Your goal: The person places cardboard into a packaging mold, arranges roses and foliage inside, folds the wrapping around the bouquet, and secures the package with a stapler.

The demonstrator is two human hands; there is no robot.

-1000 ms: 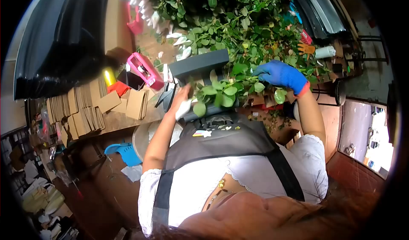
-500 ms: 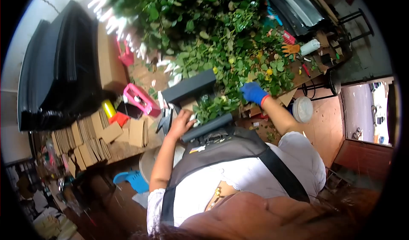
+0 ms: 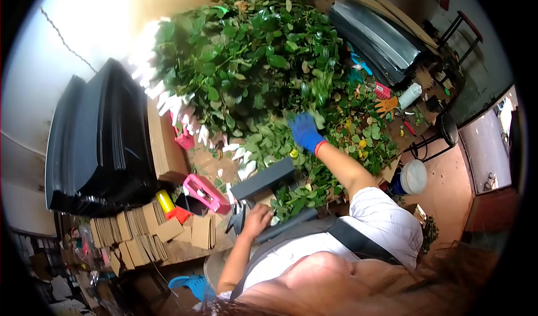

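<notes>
My left hand (image 3: 259,220) is bare and rests at the left end of an open dark grey box (image 3: 266,180), fingers loosely apart beside a white-wrapped stem end. Leafy green stems (image 3: 300,198) lie inside this box, between its raised back wall and its front wall. My right hand (image 3: 306,134), in a blue glove with a red cuff, reaches over the loose foliage behind the box. Its fingers are apart, their tips among leaves. A large heap of leafy stems (image 3: 246,63) rises beyond, with white-wrapped ends (image 3: 168,103) along its left side.
Dark folded sheets (image 3: 112,136) stand left, above cardboard pieces (image 3: 134,240). A pink tape dispenser (image 3: 206,194) and yellow roll (image 3: 165,201) sit left of the box. An orange glove (image 3: 386,105) and white roll (image 3: 410,95) lie right. A white bucket (image 3: 413,177) stands below the table.
The view has tilted up and shifted. My right hand has moved from the stems over the box to the foliage behind it. The stems have come down into the box; my left hand stays at its left end.
</notes>
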